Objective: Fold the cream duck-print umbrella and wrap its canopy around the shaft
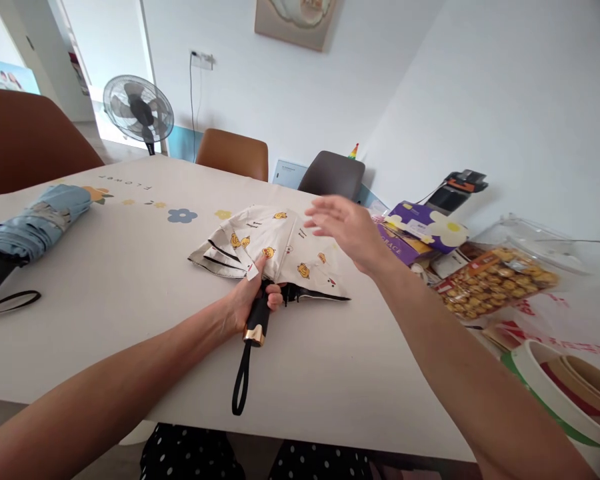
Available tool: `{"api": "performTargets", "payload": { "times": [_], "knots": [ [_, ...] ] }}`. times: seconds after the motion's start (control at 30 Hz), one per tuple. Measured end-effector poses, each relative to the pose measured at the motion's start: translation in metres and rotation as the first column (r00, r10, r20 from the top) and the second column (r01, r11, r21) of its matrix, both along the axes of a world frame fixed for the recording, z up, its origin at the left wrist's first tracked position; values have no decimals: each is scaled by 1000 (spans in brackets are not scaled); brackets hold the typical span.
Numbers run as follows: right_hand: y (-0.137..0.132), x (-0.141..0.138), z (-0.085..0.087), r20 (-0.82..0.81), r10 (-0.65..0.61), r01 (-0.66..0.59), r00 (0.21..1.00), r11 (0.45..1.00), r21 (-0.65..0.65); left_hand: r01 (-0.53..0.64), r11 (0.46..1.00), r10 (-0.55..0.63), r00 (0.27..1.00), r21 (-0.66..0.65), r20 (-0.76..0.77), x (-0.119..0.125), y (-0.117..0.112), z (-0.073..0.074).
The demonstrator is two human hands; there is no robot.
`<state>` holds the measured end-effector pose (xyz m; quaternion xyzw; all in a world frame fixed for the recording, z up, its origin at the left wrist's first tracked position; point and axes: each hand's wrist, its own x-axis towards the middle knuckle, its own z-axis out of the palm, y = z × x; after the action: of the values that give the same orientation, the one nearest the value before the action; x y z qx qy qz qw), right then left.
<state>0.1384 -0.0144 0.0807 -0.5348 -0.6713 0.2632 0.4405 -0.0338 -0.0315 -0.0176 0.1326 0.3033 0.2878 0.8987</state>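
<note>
A cream folding umbrella (290, 247) with yellow duck prints lies on the table, its canopy loose and partly fanned out. My left hand (255, 297) is wrapped round the top of its black handle, thumb resting on the fabric. Below the fist, the handle ends in a gold cap and a black wrist strap (241, 380). Just above the canopy's right side hovers my right hand (340, 227), fingers stretched out and slightly blurred, holding nothing. Farther left lies a blue folded umbrella (40, 223), wrapped up, with a black handle and strap.
The white table (145, 347) has printed flowers. Along its right side sit a purple tissue box (405, 233), a bag of round snacks (500, 283) and rolls of tape (565, 380). Chairs (233, 155) and a fan (139, 110) stand beyond the far edge.
</note>
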Motion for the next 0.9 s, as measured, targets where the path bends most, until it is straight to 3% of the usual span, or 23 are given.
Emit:
{"api": "performTargets", "payload": {
  "times": [0.13, 0.23, 0.3, 0.43, 0.5, 0.6, 0.73, 0.8, 0.9],
  "knots": [
    [-14, 53, -46, 327, -302, 336, 896, 940, -52, -33, 999, 34, 999, -36, 20, 0, 1, -2],
    [-26, 74, -69, 336, -349, 433, 875, 875, -217, -34, 997, 38, 998, -63, 59, -1, 3, -5],
    [-33, 75, -76, 306, -332, 426, 892, 844, -326, -27, 996, 34, 996, -85, 80, -3, 5, -6],
    [-33, 67, -81, 260, -225, 319, 939, 849, -420, -42, 994, 52, 993, -98, 104, -5, 9, -6],
    [-27, 66, -82, 289, -275, 371, 917, 854, -364, -40, 995, 49, 993, -92, 103, -6, 9, -6],
    [-17, 66, -83, 385, -390, 510, 837, 810, -289, -33, 997, 40, 995, -75, 95, -6, 9, -6],
    [-14, 65, -79, 344, -266, 405, 900, 804, -436, -33, 998, 36, 998, -56, 46, -5, 6, -3],
    [-15, 64, -75, 262, -292, 376, 920, 844, -383, -32, 998, 33, 999, -51, 26, -4, 6, -2],
    [-15, 62, -64, 207, -407, 443, 890, 880, -174, -28, 998, 29, 999, -59, 24, -4, 6, -2]
  ]
}}
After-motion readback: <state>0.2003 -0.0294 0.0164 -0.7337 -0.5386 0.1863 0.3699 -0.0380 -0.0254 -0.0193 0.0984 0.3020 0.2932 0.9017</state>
